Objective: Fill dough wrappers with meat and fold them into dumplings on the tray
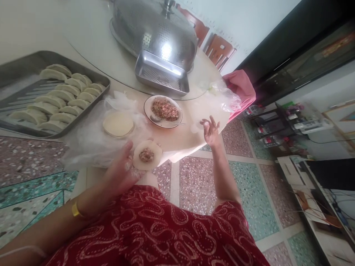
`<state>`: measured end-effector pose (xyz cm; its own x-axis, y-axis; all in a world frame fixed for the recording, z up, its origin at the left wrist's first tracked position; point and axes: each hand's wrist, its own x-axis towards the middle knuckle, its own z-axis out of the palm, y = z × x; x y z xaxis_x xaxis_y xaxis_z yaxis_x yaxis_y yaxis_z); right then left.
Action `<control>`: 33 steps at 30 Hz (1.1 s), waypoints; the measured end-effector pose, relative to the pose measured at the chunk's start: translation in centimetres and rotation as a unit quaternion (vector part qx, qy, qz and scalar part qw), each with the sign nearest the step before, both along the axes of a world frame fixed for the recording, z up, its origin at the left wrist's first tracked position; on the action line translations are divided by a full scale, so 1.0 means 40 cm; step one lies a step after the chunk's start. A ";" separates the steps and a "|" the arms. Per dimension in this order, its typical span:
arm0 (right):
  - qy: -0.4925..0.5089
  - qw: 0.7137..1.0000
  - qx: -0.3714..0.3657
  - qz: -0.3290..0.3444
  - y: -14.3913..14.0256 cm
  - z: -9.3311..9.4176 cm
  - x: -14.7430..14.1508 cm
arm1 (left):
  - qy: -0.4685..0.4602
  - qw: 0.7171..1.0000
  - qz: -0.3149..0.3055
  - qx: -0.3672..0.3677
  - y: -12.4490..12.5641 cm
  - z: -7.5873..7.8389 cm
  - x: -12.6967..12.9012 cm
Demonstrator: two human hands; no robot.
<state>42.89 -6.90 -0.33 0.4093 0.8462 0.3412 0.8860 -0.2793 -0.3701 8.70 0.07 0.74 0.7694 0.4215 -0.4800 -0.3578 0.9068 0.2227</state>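
On my left hand [123, 166] lies a round dumpling wrapper [156, 158], its edge held by the fingers and thumb. A mound of meat filling [146, 155] sits in the wrapper's middle. My right hand [211, 131] is raised over the table's right edge, fingers apart and holding nothing. Between the hands stands a plate [163, 126] of minced filling [165, 109] with a metal spoon [155, 118] resting in it. Round wrappers [118, 124] lie on clear plastic beyond my left hand. Several folded dumplings [59, 96] fill part of a metal tray [107, 82] at the left.
A large perforated metal dome [158, 29] stands on the glass turntable at the back, with a rectangular metal pan [162, 75] before it. Clear plastic bags [226, 96] and a pink cloth [240, 88] lie at the table's right edge. Chairs [219, 50] stand behind.
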 end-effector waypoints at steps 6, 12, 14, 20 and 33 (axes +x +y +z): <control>0.093 0.971 0.207 -0.075 -0.029 0.043 -0.067 | -0.015 1.000 -0.013 0.014 0.005 0.028 -0.011; 0.205 0.960 0.173 0.084 -0.032 0.048 -0.325 | -0.037 0.999 -0.023 0.028 0.011 0.048 -0.031; 0.211 0.955 0.111 0.178 -0.018 0.047 -0.406 | -0.057 0.997 -0.035 0.031 0.007 0.051 -0.036; 0.231 0.909 0.055 0.341 0.031 0.047 -0.483 | -0.087 0.995 -0.050 0.027 -0.011 0.072 -0.054; 0.152 0.918 0.088 0.356 0.059 0.054 -0.478 | -0.132 0.990 -0.031 0.042 -0.010 0.052 -0.090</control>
